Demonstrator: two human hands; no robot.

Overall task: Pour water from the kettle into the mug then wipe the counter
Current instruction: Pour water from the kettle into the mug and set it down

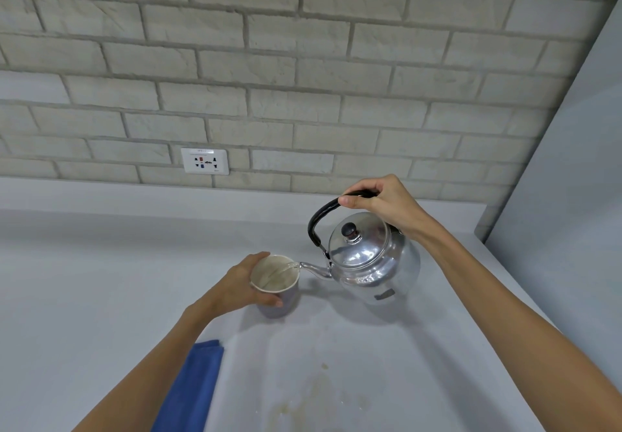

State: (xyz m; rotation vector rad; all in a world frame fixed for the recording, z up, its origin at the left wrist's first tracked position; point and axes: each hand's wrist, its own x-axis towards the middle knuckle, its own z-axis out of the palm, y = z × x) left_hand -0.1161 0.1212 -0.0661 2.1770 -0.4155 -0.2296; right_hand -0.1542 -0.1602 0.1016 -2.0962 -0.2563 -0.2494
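water [282, 270] runs in a thin stream from the kettle [372, 261] into the mug [275, 285], so the pouring step looks to be under way. the right hand [383, 204] is clenched around the black handle at its top, holding the kettle tilted with its spout pointing left, the tip just over the mug's right rim. the left hand [240, 285] has its grip wrapped around the mug's left side, steadying it where it stands on the table [101, 280], about midway between the back wall and the near edge. how full the mug is cannot be told; pale inner wall shows most of the way down.

what the next move seems to turn on is the cloth [195, 384]. this blue folded cloth lies toward the near edge, its long axis running from near edge to back, and it sits directly below the left forearm, well apart from the right hand. the left hand is therefore nearer for wiping once it lets go of the mug. faint yellowish stains [313, 394] mark the table to the right of the cloth, between it and the right forearm, near the front edge.
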